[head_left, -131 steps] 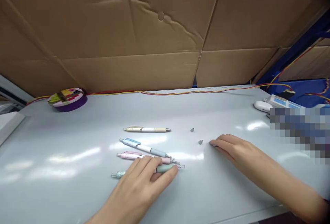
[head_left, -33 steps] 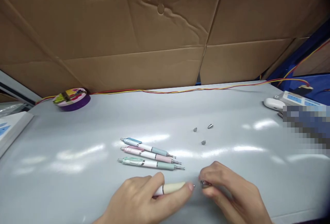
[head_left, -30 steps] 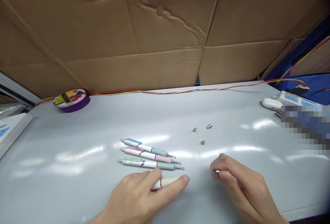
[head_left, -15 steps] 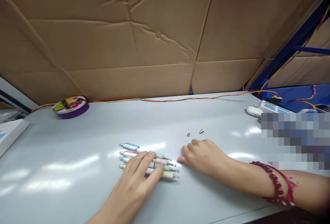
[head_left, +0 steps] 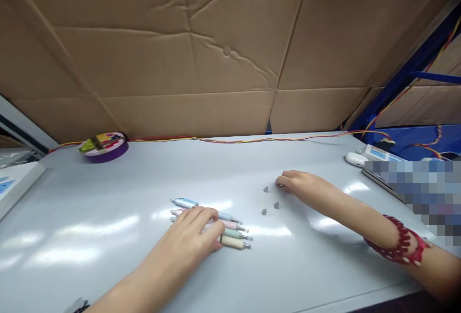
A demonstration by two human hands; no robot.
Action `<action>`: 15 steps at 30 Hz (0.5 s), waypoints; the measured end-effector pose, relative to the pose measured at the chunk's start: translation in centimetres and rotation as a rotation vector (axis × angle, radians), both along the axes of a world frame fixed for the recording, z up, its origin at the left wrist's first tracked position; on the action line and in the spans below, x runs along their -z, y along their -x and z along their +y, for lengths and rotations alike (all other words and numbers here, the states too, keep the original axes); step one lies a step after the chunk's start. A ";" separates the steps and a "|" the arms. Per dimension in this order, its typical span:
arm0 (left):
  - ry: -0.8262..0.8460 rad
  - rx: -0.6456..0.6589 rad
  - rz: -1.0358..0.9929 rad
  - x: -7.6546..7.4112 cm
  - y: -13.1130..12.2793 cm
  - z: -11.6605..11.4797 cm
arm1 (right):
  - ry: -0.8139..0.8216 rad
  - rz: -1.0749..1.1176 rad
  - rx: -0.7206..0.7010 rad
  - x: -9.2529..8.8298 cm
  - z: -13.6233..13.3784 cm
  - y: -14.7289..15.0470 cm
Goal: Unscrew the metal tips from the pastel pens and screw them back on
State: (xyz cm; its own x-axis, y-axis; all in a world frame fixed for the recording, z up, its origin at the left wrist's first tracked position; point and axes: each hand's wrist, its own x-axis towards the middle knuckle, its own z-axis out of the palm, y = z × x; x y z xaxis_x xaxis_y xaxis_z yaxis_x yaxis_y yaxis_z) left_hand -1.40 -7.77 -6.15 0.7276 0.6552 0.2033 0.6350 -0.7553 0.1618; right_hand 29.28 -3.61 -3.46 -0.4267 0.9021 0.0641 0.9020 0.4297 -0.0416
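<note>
1. While our left hand point(head_left: 198, 231) lies palm down over four pens, its fingers stay bent and close together, thumb a little apart beside the cream pen point(head_left: 231, 242); whether it grips any of them we cannot tell.
2. Pens fan out under that hand, narrow silver ends all pointing right of it. We count the blue pen point(head_left: 226, 216) farthest out, its clip end showing left of the fingers; then the pink pen point(head_left: 230, 225), then the green pen point(head_left: 233, 233); cream lies nearest our body, its rear hidden by the hand.
3. Our right hand point(head_left: 292, 182) is well apart, farther out on the table point(head_left: 306, 270). Fingers drawn together, tips low; a metal glint point(head_left: 281, 186) shows at them. Held or merely touched, we cannot tell.
4. Three loose cones, grey metal, between our hands: one cone point(head_left: 265, 189) just left of the right fingertips, a second cone point(head_left: 276, 205) just on our side of them, a third cone point(head_left: 264, 211) nearer the left hand.
5. Red bracelet point(head_left: 401, 246) on the right wrist.
6. Purple tub point(head_left: 103, 150) beyond and left of the left hand; white case point(head_left: 356, 159) beyond and right of the right hand, beside a power strip point(head_left: 382, 153).
</note>
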 end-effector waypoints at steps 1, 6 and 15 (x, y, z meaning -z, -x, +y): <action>0.001 0.007 0.005 0.0 0.0 0.1 | 0.024 0.037 -0.004 0.3 0.0 -0.2; -0.013 0.011 0.020 0.0 -0.1 0.0 | 0.090 0.272 0.047 0.6 -1.1 -0.1; -0.115 0.073 0.113 -1.7 -1.1 -1.4 | 0.146 0.454 0.088 2.4 -1.8 -0.2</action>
